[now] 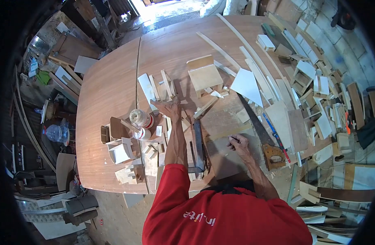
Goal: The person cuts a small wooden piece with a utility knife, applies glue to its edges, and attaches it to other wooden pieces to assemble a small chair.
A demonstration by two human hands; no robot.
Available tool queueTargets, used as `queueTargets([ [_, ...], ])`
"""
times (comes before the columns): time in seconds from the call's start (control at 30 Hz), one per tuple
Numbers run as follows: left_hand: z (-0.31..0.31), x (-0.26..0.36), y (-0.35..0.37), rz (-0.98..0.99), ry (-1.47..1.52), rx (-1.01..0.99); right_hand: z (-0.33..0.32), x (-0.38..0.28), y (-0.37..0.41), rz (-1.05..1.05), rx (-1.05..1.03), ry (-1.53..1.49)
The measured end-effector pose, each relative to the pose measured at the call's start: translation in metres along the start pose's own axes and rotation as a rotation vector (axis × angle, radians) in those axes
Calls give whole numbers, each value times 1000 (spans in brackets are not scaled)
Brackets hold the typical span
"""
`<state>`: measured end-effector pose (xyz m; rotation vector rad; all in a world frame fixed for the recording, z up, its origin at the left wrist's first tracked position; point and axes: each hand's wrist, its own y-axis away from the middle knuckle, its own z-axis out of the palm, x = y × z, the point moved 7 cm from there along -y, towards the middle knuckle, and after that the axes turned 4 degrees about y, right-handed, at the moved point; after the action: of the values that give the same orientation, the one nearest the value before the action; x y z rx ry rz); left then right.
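Observation:
My left hand [168, 108] reaches out over several small wood strips [167, 83] near the middle of the wooden table. Its fingers point left, and whether they touch a piece is unclear. My right hand [238, 144] is above a flat board [224, 157], with the fingers curled around a small dark item too small to name. Between my arms lies a dark metal square [199, 147]. A handsaw [273, 156] rests to the right of my right hand. Left of my left forearm are an open jar [141, 118] and a white container [142, 134].
A small wooden box [205, 74] and a white triangular panel [247, 87] stand beyond my hands. Long strips [220, 51] run across the far right. A blue and red tool [276, 138] lies beside the saw. Wood offcuts [314, 94] are piled along the right wall.

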<state>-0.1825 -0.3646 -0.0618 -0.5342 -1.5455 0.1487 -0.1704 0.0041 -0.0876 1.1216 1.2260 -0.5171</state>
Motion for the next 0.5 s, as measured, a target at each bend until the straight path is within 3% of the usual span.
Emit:
queueTargets([
  [0.3,3,-5,6,43,-74,21,-8,-2,9,58,32,-4],
  [0.4,1,0,8,-15,45,-34,-10,-6,14,30,68,13],
  [0.5,-5,4,8,25,-106,-21,-18,-5,13,5,75,120],
])
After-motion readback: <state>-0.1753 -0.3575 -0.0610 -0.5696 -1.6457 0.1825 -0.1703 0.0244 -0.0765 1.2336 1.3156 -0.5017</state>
